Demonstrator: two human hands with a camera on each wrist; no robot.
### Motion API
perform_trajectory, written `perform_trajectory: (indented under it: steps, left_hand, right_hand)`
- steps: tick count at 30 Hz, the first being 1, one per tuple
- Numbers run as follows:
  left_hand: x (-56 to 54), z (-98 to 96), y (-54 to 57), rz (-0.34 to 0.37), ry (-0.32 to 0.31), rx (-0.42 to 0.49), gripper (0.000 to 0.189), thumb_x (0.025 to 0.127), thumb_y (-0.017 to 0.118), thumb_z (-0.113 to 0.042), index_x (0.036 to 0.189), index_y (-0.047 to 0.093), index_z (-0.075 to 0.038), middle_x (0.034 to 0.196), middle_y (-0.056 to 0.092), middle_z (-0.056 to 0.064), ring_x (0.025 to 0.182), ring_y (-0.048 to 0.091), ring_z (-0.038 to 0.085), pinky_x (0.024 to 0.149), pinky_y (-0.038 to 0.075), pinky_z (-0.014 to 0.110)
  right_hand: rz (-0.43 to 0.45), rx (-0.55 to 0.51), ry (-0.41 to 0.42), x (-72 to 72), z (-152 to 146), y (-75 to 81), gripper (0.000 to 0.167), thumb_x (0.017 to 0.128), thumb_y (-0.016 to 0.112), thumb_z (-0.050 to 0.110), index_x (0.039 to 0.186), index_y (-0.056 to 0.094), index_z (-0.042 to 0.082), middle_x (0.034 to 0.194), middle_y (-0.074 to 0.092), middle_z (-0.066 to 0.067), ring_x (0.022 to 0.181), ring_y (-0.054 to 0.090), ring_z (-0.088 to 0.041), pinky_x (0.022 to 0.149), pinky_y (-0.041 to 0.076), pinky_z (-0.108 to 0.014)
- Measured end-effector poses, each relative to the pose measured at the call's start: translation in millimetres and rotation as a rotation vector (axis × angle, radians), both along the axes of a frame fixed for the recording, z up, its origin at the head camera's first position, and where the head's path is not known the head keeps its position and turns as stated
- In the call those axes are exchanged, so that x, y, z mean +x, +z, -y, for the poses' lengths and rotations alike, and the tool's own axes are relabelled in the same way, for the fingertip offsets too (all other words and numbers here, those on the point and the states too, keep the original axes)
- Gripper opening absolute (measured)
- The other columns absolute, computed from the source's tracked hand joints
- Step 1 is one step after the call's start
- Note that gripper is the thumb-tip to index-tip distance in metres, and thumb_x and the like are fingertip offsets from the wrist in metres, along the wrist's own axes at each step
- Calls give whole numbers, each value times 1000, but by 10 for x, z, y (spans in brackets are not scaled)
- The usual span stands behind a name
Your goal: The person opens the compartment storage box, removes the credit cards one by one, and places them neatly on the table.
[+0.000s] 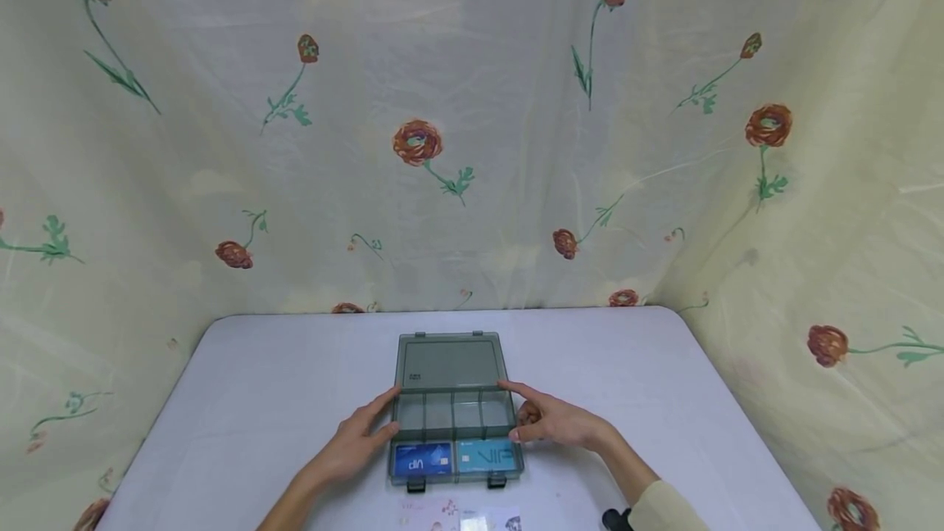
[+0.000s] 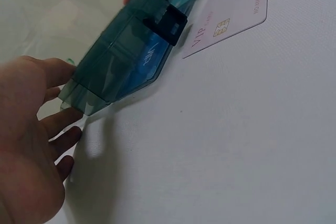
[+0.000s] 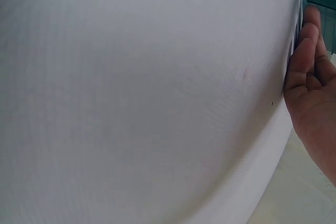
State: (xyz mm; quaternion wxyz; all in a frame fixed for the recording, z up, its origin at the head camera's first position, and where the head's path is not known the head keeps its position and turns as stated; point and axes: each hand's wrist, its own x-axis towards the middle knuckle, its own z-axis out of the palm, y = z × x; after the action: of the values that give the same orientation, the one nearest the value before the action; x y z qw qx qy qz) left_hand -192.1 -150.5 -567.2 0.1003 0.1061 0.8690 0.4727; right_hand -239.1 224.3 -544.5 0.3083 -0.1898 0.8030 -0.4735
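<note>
A translucent grey-green plastic box [image 1: 453, 433] lies on the table, its lid [image 1: 453, 363] folded back. Four small compartments form its middle row. The front row holds a dark blue VIP card [image 1: 423, 459] on the left and a light blue VIP card [image 1: 487, 456] on the right. My left hand [image 1: 354, 442] touches the box's left side with extended index finger and thumb. Across from it, my right hand [image 1: 556, 419] reaches its index finger to the right edge near the lid fold; its thumb meets the side lower down, other fingers bent in.
In front of the box lie a pink flowered VIP card [image 2: 236, 17] and a pale card [image 1: 490, 519], cut off by the frame. A black object [image 1: 615, 519] shows by the right sleeve. Flower-patterned curtains [image 1: 501, 105] surround the white table [image 1: 295, 367].
</note>
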Motion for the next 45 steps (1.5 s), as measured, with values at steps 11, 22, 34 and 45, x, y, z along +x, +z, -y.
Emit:
perform_trajectory:
  steps: [11,22,34,45]
  left_hand:
    - [21,17,-36,-15,-4,-8,60,103,57,-32,158,35,-22,160,37,14,146,30,43,115,22,67]
    - [27,44,-17,-8,-52,20,63,103,57,-35,159,32,-21,162,32,14,148,25,44,115,19,69]
    - [8,18,-33,-26,-38,3,62,104,56,-35,159,33,-21,161,35,14,147,29,44,114,22,69]
    - [12,20,-59,-49,-13,-27,63,101,61,-33,158,36,-22,159,40,12,145,32,43,113,23,71]
  right_hand:
    - [-1,4,-6,-9,-3,-26,87,91,75,30,161,24,27,102,60,-11,88,55,-20,76,47,-35]
    - [-8,4,-16,-16,-3,-38,85,91,75,30,160,26,28,100,60,-10,88,54,-21,74,46,-36]
    - [-22,17,-22,-10,0,11,80,93,72,31,160,29,26,103,59,-10,86,54,-20,71,47,-34]
    - [-63,35,-13,-3,35,51,75,95,70,29,159,31,23,105,58,-10,85,54,-20,69,48,-33]
